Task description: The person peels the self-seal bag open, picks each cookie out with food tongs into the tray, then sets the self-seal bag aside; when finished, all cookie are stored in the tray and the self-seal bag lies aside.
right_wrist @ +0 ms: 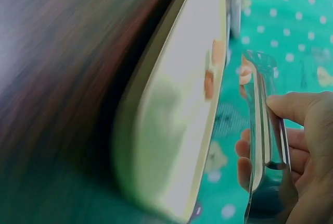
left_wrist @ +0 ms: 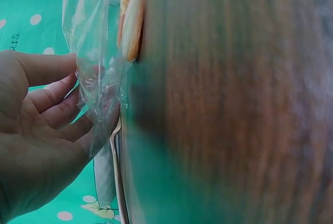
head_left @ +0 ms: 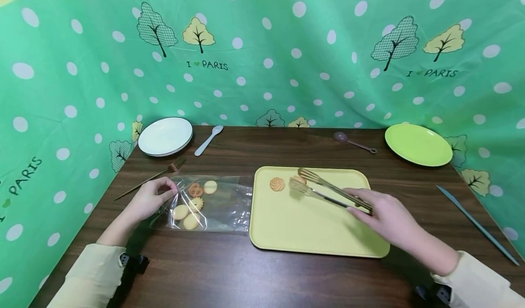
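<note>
Two grips noted: left hand (head_left: 151,198) pinching clear plastic bag (head_left: 229,196), right hand (head_left: 389,214) holding gold metal tongs (head_left: 333,187), light squeeze advised at eleven o'clock on rectangular yellow tray (head_left: 320,235).

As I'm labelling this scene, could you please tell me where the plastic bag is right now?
In the head view, the plastic bag is left of centre on the table, beside the yellow tray, with the left hand pinching its left end.

Left hand (head_left: 151,198) pinching bag (head_left: 229,203), 5 cookies (head_left: 191,221) inside, right hand (head_left: 393,218) holding tongs (head_left: 335,188)
</note>
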`<act>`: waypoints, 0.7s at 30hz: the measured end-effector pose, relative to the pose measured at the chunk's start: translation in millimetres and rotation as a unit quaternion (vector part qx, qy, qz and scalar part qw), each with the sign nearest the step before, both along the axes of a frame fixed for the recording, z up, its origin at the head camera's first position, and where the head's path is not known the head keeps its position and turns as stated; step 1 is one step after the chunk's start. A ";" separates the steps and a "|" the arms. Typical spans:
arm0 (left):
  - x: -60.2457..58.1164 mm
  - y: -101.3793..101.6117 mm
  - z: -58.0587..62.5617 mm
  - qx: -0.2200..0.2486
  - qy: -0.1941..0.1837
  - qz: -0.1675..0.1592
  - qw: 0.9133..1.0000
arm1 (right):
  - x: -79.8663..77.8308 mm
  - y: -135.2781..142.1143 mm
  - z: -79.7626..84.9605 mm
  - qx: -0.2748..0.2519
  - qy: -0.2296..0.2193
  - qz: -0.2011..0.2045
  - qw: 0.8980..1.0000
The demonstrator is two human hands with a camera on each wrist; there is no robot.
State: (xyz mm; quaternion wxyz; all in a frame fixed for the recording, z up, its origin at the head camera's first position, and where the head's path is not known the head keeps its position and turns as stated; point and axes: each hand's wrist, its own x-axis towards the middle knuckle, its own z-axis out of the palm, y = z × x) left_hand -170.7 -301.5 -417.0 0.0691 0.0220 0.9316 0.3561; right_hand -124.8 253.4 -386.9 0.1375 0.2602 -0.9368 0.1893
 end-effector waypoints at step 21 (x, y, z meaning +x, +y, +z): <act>0.6 -0.3 0.1 -0.007 0.005 0.002 1.000 | 2.3 52.5 -19.7 0.023 -0.041 -0.072 0.996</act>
